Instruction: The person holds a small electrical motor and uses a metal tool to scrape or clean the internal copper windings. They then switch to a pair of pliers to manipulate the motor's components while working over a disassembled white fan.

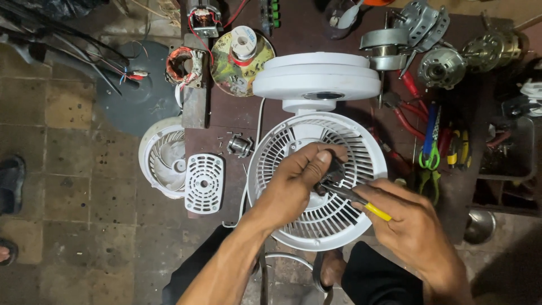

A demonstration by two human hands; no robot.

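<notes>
A white fan grille housing [285, 147] lies face up on the dark workbench [237, 110], attached to a round white fan base [316, 79] behind it. My left hand [291, 183] rests over the grille's centre, pinching a small dark part [334, 164]. My right hand [409, 226] grips yellow-handled pliers [361, 202] whose jaws meet that dark part beside my left fingers.
A small white vented cover [204, 182] and another white grille [164, 158] lie left. Screws and a small metal piece [240, 145] sit nearby. Motors [440, 65], a wire spool [244, 42], red pliers [409, 116] and green scissors [430, 161] crowd the back and right. A sandalled foot [11, 183] is at far left.
</notes>
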